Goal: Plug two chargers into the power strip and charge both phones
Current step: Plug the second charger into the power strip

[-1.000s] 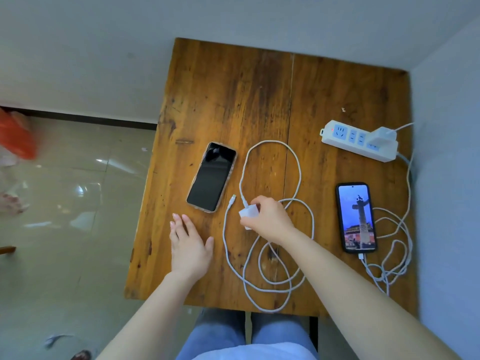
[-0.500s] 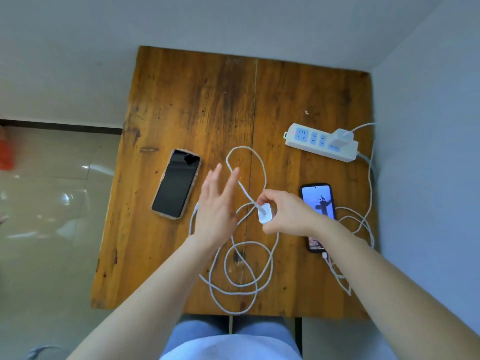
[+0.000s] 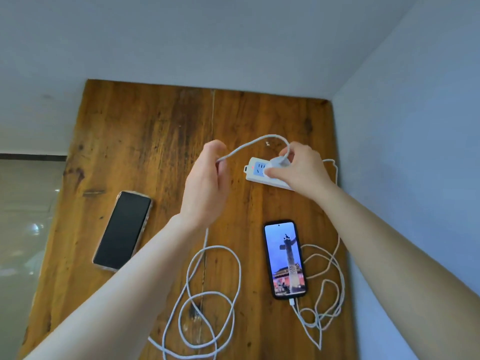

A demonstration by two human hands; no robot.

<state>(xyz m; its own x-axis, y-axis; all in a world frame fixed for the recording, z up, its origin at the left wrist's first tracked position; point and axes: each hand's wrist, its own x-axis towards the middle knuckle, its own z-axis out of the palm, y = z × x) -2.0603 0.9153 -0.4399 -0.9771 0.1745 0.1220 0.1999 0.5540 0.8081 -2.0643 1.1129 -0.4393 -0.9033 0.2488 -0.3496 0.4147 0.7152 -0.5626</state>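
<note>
The right hand [image 3: 301, 168] pinches a white charger [image 3: 279, 162] down onto the power strip [image 3: 255, 170], covering most of the strip, so whether it's fully seated is hard to tell. The left hand [image 3: 207, 183] grips its cable [image 3: 249, 145]. The dark phone [image 3: 122, 231] lies unplugged to the left; the lit phone [image 3: 285, 259] has a cable attached.

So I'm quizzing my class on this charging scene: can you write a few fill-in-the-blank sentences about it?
1. The right hand holds a white charger at the ____ strip.
2. The left hand pinches that charger's ____.
3. The phone with the lit screen has a cable in its ____ end.
4. The other phone has a ____ screen.

Missing words: power; cable; bottom; dark
</note>
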